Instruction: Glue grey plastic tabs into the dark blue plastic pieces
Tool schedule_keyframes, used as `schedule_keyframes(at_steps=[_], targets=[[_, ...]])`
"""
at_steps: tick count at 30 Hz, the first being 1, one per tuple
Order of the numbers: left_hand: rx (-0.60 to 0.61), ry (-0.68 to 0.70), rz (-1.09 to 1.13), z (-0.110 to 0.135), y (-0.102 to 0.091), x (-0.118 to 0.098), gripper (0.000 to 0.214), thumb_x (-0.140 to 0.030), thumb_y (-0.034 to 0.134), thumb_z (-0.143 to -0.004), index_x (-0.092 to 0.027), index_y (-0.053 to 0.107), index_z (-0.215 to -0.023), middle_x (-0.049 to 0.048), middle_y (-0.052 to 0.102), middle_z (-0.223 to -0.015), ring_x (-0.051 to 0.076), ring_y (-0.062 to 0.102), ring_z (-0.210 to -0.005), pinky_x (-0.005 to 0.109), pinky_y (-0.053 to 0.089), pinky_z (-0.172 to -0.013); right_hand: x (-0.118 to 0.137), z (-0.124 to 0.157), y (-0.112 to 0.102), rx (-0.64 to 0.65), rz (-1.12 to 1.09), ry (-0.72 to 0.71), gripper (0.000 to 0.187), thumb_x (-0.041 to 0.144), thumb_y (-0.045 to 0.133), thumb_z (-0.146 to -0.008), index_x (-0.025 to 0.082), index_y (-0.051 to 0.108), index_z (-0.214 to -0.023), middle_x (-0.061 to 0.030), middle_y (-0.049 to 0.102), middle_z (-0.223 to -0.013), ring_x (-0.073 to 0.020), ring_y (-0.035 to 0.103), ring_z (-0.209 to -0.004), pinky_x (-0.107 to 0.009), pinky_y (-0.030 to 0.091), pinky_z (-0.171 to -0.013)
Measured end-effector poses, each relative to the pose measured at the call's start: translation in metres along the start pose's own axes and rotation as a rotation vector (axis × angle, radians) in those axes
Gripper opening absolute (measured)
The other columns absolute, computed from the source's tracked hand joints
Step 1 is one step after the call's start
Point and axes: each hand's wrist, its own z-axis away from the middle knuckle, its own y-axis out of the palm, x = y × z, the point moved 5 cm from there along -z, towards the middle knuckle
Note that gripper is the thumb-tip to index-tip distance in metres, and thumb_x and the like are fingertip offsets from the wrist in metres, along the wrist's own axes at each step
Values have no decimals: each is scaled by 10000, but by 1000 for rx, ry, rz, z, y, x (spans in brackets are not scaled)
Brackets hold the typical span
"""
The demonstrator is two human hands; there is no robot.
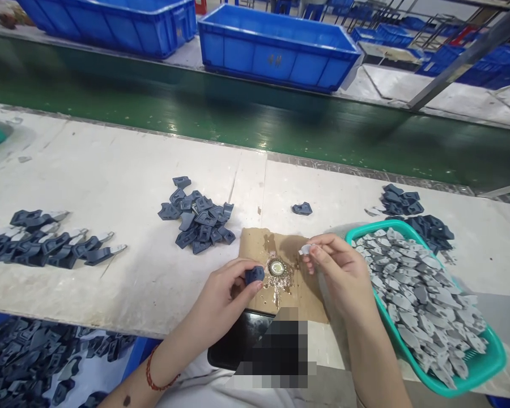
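Observation:
My left hand (227,294) pinches a dark blue plastic part (255,275) at the left side of a brown cardboard sheet (255,241). Between finger and thumb, my right hand (338,266) grips a small light grey piece (306,249) above the sheet's right side. A small round container (277,268) with a shiny, pale content sits on the cardboard between my hands, and wet-looking spots surround it. Close by on the right, a teal basket (463,391) is heaped with similar grey pieces (420,294).
Loose dark blue parts form a pile (202,218); one part (301,209) lies alone. Joined blue-and-grey pieces (51,243) stand in rows at left. More blue parts (433,232) lie behind the basket. A dark phone-like object (233,340) is near my lap. Blue bins (276,56) stand beyond the green belt (238,113).

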Motion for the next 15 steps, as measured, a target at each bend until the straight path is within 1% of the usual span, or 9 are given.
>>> schedule_keyframes(at_steps=[3,6,11,15], targets=[[10,7,-32,1,0,-2,240,-350,567,-1017,-238,697,-1185,63,703,-1231,187,659,-909,284,521,-732,-2,4,1,6,124,-13,169,372,784,-859,216,720,-846,-34,703,-745,-161,631,-667,-265,512,-583],[20,13,-51,1,1,-4,258,-351,545,-1032,-257,681,-1231,50,693,-1239,175,649,-888,281,513,-729,-1,9,2,33,239,-60,163,371,741,-899,224,711,-834,-29,715,-754,-173,652,-696,-283,523,-635],[18,29,-69,0,1,-5,259,-360,538,-1038,-261,680,-1231,38,695,-1203,167,636,-871,273,507,-732,-1,16,12,151,538,-156,227,385,641,-976,220,696,-829,-25,724,-772,-170,629,-659,-290,470,-600],[26,29,-74,0,1,-5,229,-337,542,-1035,-261,672,-1207,25,685,-1202,151,623,-856,262,500,-739,2,19,22,233,652,-268,224,332,587,-1013,218,677,-842,-19,727,-795,-164,638,-672,-286,467,-623]])
